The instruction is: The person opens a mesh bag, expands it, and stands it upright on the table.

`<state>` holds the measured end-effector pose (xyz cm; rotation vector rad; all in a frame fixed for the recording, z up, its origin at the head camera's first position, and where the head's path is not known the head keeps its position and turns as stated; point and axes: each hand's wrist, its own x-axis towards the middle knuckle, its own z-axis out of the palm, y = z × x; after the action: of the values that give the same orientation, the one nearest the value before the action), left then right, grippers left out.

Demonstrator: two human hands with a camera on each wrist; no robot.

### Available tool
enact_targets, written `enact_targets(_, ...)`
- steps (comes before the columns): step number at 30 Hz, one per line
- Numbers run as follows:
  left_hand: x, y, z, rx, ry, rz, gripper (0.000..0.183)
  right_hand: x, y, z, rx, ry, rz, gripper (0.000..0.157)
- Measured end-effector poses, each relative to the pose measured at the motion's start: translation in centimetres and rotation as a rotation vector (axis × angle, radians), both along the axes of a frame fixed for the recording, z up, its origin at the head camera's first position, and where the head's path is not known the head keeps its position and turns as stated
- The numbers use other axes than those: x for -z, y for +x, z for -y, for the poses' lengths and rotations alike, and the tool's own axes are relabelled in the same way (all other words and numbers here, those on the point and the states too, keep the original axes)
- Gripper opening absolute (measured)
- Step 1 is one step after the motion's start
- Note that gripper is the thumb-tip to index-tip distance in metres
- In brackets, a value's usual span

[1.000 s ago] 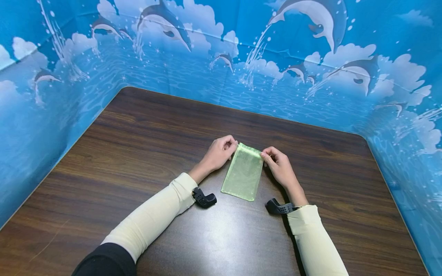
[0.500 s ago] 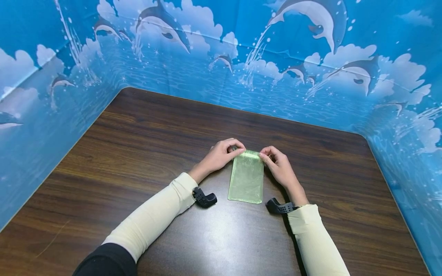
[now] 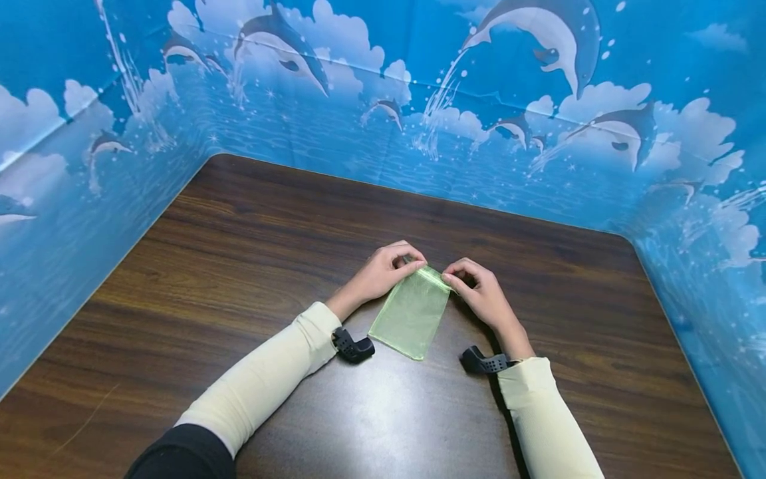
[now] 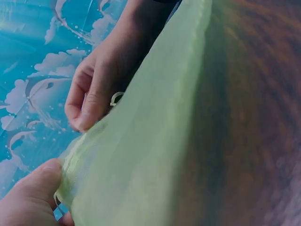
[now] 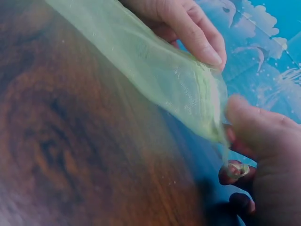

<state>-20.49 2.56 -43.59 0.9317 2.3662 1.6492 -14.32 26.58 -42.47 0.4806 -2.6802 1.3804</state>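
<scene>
A sheer light-green drawstring pouch [image 3: 409,316] hangs slanted between both hands in the head view, its bottom edge toward the wearer. My left hand [image 3: 385,269] pinches the top left corner between thumb and fingers. At the top right corner, my right hand [image 3: 479,289] pinches the gathered hem. The right wrist view shows the mesh pouch [image 5: 164,80] stretched from one hand to the other, with a bit of cord by the right fingers [image 5: 230,173]. A small cord loop [image 4: 116,99] sticks out beside the right hand in the left wrist view.
Dark wood-grain table [image 3: 269,233] lies under the hands. A blue curtain [image 3: 335,126] printed with dolphins and clouds stands along its back and sides. Black wrist cameras [image 3: 353,346] are strapped over cream sleeves [image 3: 269,372].
My left hand shifted right along the pouch's top and gripped it there. The pouch straightened, then its bottom swung left and its right corner dipped with my right hand.
</scene>
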Motion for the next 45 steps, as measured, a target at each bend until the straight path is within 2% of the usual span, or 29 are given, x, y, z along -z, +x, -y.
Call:
enact_targets(4, -0.2, 0.1, 0.0, -0.013, 0.0, 0.027, 0.019, 1.4, -0.9, -0.7, -0.031, -0.013, 0.014, 0.005)
enact_targets(8, -0.1, 0.3, 0.2, -0.032, -0.034, 0.045, 0.021, 1.7, -0.9, -0.8, -0.053, -0.007, 0.03, 0.008)
enact_targets(12, 0.0, 0.5, 0.3, -0.037, -0.073, 0.041, 0.022, 1.8, -0.6, -0.8, -0.072, -0.009, 0.053, 0.013)
enact_targets(16, 0.1, 0.6, 0.3, -0.036, -0.059, 0.034, 0.021, 1.8, -0.6, -0.9, -0.11, -0.027, 0.07, 0.005)
enact_targets(20, 0.0, 0.5, 0.2, -0.042, -0.051, 0.031, 0.02, 1.6, -0.8, -1.1, -0.141, -0.044, 0.076, 0.013)
enact_targets(26, -0.1, 0.6, 0.3, -0.046, -0.104, 0.035, 0.021, 1.3, -0.7, -1.3, -0.181, -0.034, 0.112, 0.009)
enact_targets(30, 0.0, 0.7, 0.2, -0.045, -0.081, 0.042, 0.02, 1.2, -0.6, -1.5, -0.231, -0.046, 0.155, 0.009)
enact_targets(33, 0.0, 0.8, 0.2, -0.046, -0.08, 0.028, 0.018, 1.3, -0.6, -1.7, -0.234, -0.074, 0.169, 0.015)
enact_targets(37, 0.0, 0.7, 0.1, -0.015, -0.119, 0.007, 0.018, 1.3, -0.6, -1.8, -0.213, -0.099, 0.163, 0.022)
enact_targets(42, 0.1, 0.7, 0.2, 0.064, -0.255, -0.04, 0.027, 1.4, -0.6, -2.0, -0.234, -0.087, 0.148, 0.02)
enact_targets(45, 0.1, 0.7, 0.2, 0.102, -0.289, -0.069, 0.032, 1.5, -0.6, -2.1, -0.229, -0.071, 0.131, 0.022)
